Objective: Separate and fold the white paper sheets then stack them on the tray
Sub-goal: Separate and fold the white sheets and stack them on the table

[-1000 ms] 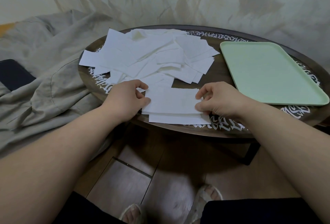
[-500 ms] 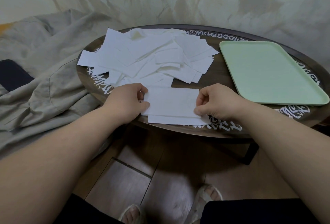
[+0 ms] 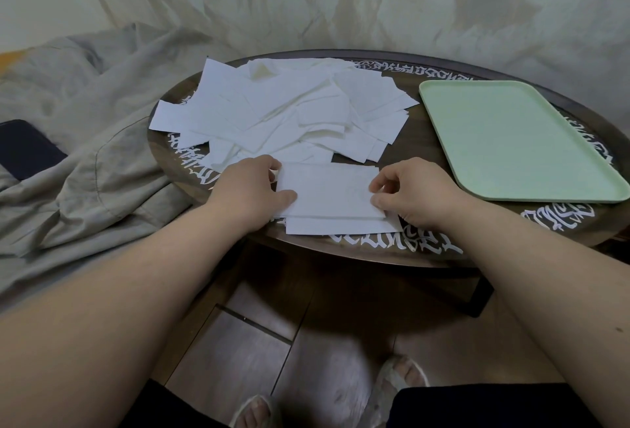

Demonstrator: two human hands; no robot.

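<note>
Both hands pinch one white sheet (image 3: pixel 329 190) at the table's (image 3: pixel 426 141) near edge: left hand (image 3: pixel 250 189) on its left end, right hand (image 3: pixel 414 190) on its right. The loose pile (image 3: pixel 283 110) lies behind it, the green tray (image 3: pixel 511 141) to its right.

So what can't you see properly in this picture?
- Head view: the left hand covers the near sheet's left end.
- The right hand covers its right corner.
- The pile overlaps, so its sheets can't be counted.
- The dark thing is cut off by the picture's edge.
</note>
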